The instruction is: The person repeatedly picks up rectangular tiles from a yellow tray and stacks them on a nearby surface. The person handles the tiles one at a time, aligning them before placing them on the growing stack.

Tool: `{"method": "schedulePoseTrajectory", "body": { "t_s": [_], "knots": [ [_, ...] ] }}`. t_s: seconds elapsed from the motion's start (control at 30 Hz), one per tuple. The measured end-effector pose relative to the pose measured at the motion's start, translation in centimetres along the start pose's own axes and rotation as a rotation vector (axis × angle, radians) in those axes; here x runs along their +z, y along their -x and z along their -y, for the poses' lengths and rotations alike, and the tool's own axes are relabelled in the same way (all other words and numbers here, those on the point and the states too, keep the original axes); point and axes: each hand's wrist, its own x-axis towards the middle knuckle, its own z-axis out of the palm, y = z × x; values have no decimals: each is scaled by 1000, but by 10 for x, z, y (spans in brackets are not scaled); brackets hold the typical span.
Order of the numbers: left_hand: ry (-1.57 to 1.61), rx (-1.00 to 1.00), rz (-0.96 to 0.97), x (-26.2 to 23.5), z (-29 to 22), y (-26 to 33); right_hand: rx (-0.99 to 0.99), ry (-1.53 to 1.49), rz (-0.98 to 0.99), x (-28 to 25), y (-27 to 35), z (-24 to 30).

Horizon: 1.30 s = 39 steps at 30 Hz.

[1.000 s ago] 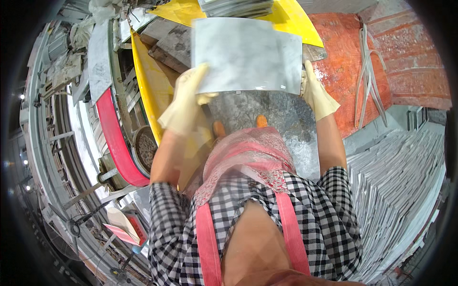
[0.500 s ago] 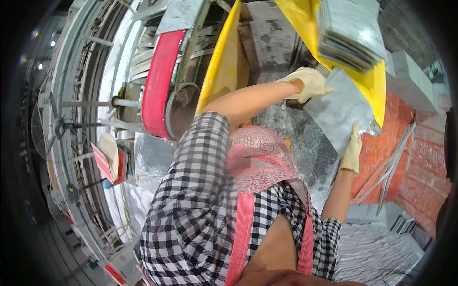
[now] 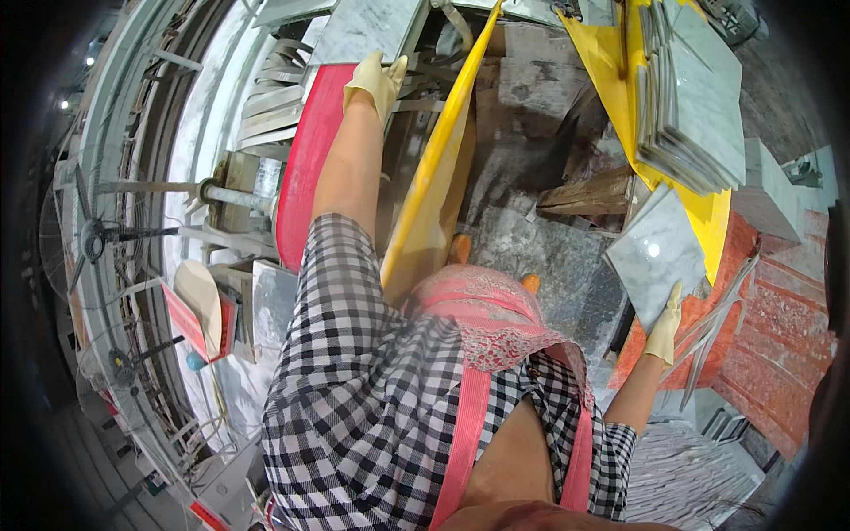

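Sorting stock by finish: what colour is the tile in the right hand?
Pale grey marble tile with faint white veining, head view.

2 gloved hands: left hand (image 3: 376, 80) and right hand (image 3: 664, 329). 1 loose marble tile (image 3: 653, 252) at the right glove, 1 slab (image 3: 367, 26) at the left. 1 stack of tiles (image 3: 695, 97), count per stack unreadable. 1 red belt guard (image 3: 305, 159)

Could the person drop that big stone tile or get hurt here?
Maybe. The right hand grips the grey stone tile only at its lower corner, so it might tip or slip and break. The left hand reaches far out to another slab above the red machine part, so the body is stretched both ways and balance looks shaky. The tile stack leans on a sloping yellow board and could slide.
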Motion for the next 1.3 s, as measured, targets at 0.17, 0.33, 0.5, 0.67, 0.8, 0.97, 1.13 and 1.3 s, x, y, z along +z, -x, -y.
{"method": "schedulePoseTrajectory", "body": {
  "t_s": [0.17, 0.33, 0.5, 0.67, 0.8, 0.97, 1.13, 1.3],
  "knots": [
    [136, -95, -73, 6, 9, -59, 61, -4, -53, 4, -2, 0],
    [-117, -158, -217, -3, 10, -80, 81, 100, -127, -3, -6, -2],
    [-124, -142, 69, 20, -24, -57, 48, 81, -114, -14, -19, -9],
    [-70, -81, 133, 12, -47, 5, 37, 133, -95, -18, -24, -9],
    [-242, -133, 332, -33, -25, 98, 28, 159, -73, -14, -22, -8],
    [-561, -100, 633, -46, 39, 210, -50, 168, 3, -6, -24, -7],
    [-792, -199, 713, -3, 129, 259, -31, 227, 19, 7, -23, -4],
    [-924, -318, 914, 50, 214, 262, 40, -151, 199, 21, -30, -5]
  ]
}}
